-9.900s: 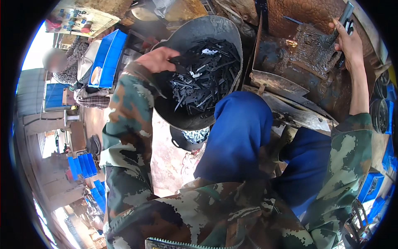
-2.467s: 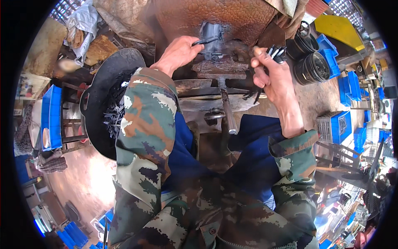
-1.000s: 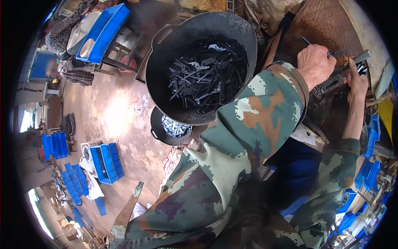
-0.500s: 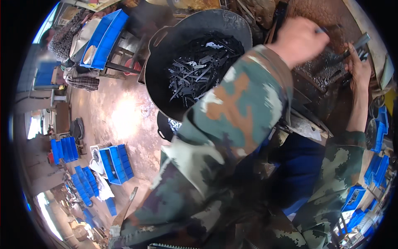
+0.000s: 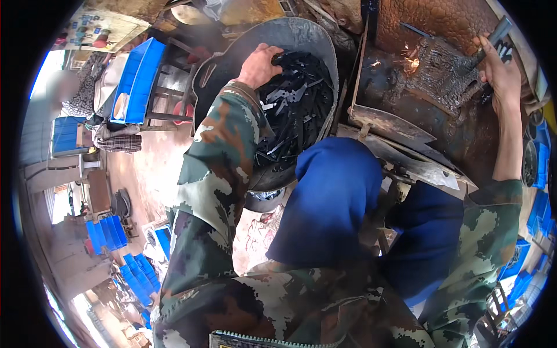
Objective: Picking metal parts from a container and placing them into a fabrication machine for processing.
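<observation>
My left hand (image 5: 259, 66) is over the left side of a large dark basin (image 5: 296, 26), its fingers curled down onto a heap of black metal strips (image 5: 299, 95). Whatever its fingertips hold is hidden among the strips. On the far right, my right hand (image 5: 503, 75) is closed around a grey metal bar (image 5: 498, 33) that slants down to a dark, wet-looking lump (image 5: 441, 72) in a brown metal tray (image 5: 383, 119). Small orange sparks (image 5: 412, 64) glow on the lump. A thin dark strip (image 5: 415, 29) lies behind it in the tray.
My knees in blue trousers (image 5: 333, 197) are just below the basin and tray. At the left stand a long blue bin (image 5: 136, 81) and a person in a patterned top (image 5: 87, 87). More blue bins (image 5: 107, 233) sit farther off on the left floor and along the right edge.
My left hand has moved left from above the tray to the strips in the basin. Sparks now show in the tray. My right hand stays on the bar.
</observation>
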`<state>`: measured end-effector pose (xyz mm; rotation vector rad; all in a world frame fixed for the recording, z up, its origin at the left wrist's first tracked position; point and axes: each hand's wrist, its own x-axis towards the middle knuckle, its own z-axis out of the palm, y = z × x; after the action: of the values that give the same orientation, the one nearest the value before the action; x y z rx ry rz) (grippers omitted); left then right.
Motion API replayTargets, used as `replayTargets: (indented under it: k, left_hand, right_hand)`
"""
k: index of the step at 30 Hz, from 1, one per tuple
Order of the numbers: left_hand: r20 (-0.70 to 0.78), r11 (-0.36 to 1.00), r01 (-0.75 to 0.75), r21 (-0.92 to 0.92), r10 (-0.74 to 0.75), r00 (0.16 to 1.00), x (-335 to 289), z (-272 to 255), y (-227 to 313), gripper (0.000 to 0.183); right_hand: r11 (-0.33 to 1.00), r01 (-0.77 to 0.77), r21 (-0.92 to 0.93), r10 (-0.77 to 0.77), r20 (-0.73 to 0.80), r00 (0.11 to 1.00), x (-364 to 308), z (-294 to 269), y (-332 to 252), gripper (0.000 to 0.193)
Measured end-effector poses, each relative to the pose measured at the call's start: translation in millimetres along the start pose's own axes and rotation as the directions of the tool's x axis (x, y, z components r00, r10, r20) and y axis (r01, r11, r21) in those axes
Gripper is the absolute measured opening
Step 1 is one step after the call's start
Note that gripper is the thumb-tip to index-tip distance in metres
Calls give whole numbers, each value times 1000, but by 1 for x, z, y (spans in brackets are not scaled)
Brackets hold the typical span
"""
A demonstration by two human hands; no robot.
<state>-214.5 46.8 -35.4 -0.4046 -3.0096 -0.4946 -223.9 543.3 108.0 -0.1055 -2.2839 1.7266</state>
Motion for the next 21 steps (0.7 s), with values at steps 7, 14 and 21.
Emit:
replayTargets:
  k: [7, 14, 21]
  left_hand:
    - [232, 992, -29, 126, -1, 973, 15, 12, 2, 66]
    - [278, 964, 19, 265, -95, 956, 30, 9, 10, 61]
    - [296, 961, -69, 268, -14, 955, 34, 11, 3, 59]
  right_hand:
    - [999, -3, -49, 3, 8, 1000, 0, 2, 2, 29]
    - [996, 11, -90, -5, 58, 998, 2, -4, 2, 28]
    - [999, 5, -36, -6, -27, 1000, -6, 13, -7, 26]
